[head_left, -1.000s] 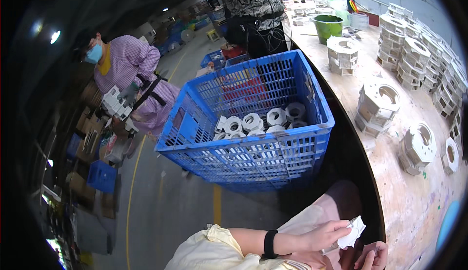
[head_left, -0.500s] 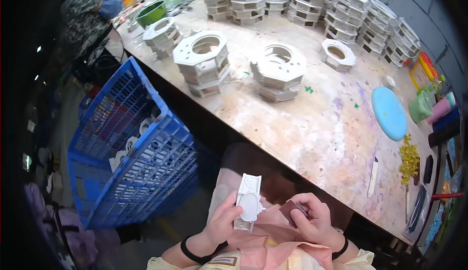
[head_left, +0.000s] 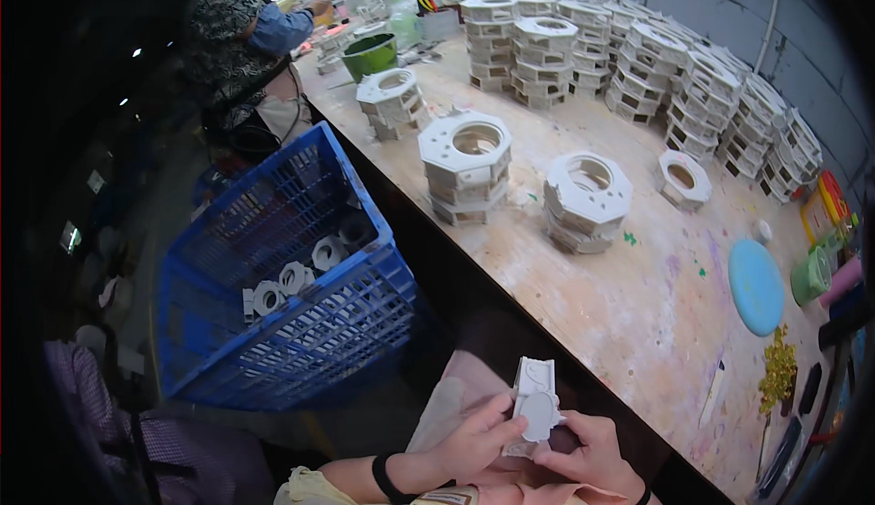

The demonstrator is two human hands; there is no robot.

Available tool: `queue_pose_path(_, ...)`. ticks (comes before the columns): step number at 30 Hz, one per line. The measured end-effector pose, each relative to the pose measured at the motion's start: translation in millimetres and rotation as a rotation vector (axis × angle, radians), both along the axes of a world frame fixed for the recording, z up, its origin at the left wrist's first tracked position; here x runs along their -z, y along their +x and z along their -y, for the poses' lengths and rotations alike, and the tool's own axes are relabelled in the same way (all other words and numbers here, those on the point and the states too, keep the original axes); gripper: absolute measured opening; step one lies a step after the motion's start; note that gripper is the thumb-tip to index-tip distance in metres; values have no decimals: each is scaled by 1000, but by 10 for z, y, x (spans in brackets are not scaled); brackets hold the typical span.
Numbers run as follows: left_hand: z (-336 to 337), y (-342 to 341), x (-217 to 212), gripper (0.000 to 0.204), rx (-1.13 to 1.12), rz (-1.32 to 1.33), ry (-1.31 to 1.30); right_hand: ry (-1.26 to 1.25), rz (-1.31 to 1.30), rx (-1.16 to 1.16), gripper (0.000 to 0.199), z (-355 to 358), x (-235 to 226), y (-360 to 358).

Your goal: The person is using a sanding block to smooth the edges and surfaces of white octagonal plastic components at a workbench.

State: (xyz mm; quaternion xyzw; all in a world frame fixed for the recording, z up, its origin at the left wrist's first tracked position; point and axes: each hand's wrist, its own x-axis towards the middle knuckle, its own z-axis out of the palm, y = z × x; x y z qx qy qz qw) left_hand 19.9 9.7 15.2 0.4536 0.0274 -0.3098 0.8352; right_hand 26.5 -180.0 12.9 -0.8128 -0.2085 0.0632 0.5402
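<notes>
A small white molded panel (head_left: 536, 379) with a raised oval and scrollwork is upright above my lap, below the table's edge. My left hand (head_left: 476, 434) grips it from its left side, thumb near the oval. My right hand (head_left: 594, 458) is closed at the panel's lower right edge. A folded brown sheet that looks like sandpaper (head_left: 563, 438) is pinched in it, mostly hidden behind my fingers and the panel.
White octagonal frames (head_left: 588, 193) stand on the worktable (head_left: 629, 341), with tall stacks (head_left: 547, 58) behind. At left is a blue crate (head_left: 283, 359) holding white pieces. A blue disc (head_left: 756, 286), green cup (head_left: 811, 277) and knife (head_left: 713, 394) lie rightward. Another person (head_left: 241, 31) works far left.
My right hand has come in from the right with the brown sheet and now meets the panel's edge. The view has shifted, so the table and crate appear lower and farther right.
</notes>
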Motion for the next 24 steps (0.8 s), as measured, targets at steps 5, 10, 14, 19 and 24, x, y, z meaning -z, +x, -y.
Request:
queue_pose_path(5, 63, 57, -142, 39, 95, 33, 31, -200, -51, -17, 45, 7, -201, 40)
queue_pose_path(10, 89, 142, -322, 40, 178, 20, -34, -93, 146, 87, 35, 28, -324, 18)
queue_pose_path(14, 180, 220, -448, 40, 291, 46, -112, -34, 20, 104, 35, 79, -461, -15)
queue_pose_path(19, -180, 695, -837, 21, 276, 625, 442, 10, 63, 233, 32, 162, -423, 30)
queue_pose_path(24, -826, 2049, -791, 35, -790, 751, 569, 321, -53, 221, 39, 491, -239, -55)
